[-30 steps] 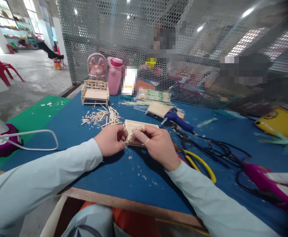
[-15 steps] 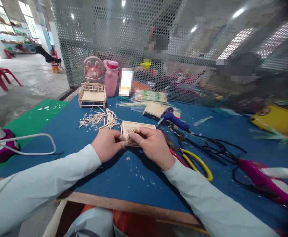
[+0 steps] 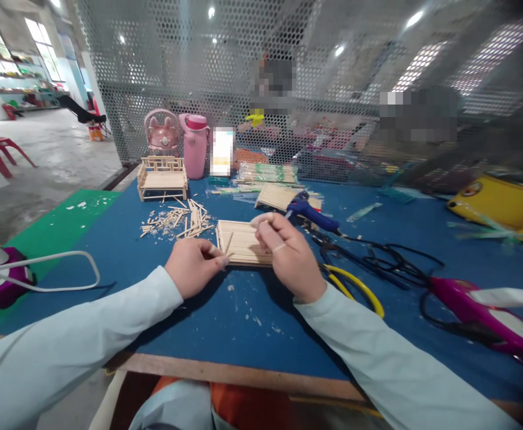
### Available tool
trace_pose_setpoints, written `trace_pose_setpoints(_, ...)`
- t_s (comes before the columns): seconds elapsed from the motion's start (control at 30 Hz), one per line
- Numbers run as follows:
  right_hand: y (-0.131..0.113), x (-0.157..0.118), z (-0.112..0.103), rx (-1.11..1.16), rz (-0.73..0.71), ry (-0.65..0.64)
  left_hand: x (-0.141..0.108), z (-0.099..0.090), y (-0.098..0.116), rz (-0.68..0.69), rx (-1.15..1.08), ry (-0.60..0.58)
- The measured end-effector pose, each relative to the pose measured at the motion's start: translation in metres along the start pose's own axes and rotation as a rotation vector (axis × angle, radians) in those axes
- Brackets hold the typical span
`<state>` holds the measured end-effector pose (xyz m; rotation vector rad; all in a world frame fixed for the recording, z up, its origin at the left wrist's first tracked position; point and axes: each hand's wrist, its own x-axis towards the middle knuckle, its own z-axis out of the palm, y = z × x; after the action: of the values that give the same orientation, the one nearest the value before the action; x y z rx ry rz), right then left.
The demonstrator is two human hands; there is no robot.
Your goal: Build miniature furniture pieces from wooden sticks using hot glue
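Note:
My left hand (image 3: 196, 263) pinches a short wooden stick (image 3: 228, 242) between thumb and fingertips, its upper end leaning right. The stick is over the left end of a small panel of wooden sticks (image 3: 243, 255), which lies on the blue table. Above the panel's right end is my right hand (image 3: 291, 251), fingers curled and pressed together; whatever they hold, if anything, cannot be made out. A miniature wooden bench (image 3: 163, 180) stands further back on the left. Loose cut sticks (image 3: 194, 216) and scraps lie between the bench and the panel.
Behind the panel a blue glue gun (image 3: 308, 212) rests by another wooden piece (image 3: 273, 196). Yellow-handled pliers (image 3: 355, 286) and black cables lie right. A pink bottle (image 3: 195, 149), a lit phone (image 3: 222, 152) and bundled sticks (image 3: 268, 173) stand before the mesh screen. Purple power strips (image 3: 462, 304) flank the table.
My right hand has drawn away from my left, up and to the right, uncovering the panel. My left hand stays with the stick. The view has shifted slightly.

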<state>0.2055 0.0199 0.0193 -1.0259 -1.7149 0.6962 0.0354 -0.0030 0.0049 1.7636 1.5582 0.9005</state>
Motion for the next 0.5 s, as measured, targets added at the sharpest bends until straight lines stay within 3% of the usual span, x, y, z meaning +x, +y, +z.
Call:
trace_pose_setpoints(0.1,-0.001,-0.003,0.007,-0.126,0.034,-0.205,0.0,0.001,0.0,-0.023,-0.022,-0.014)
trace_pose_setpoints(0.17,-0.001,-0.004,0.011,-0.175,0.037,-0.273,0.0,0.002,-0.001,-0.035,-0.023,-0.023)
trace_pose_setpoints(0.5,0.005,0.003,0.015,-0.214,-0.052,-0.295,0.001,-0.003,-0.006,0.021,0.036,-0.101)
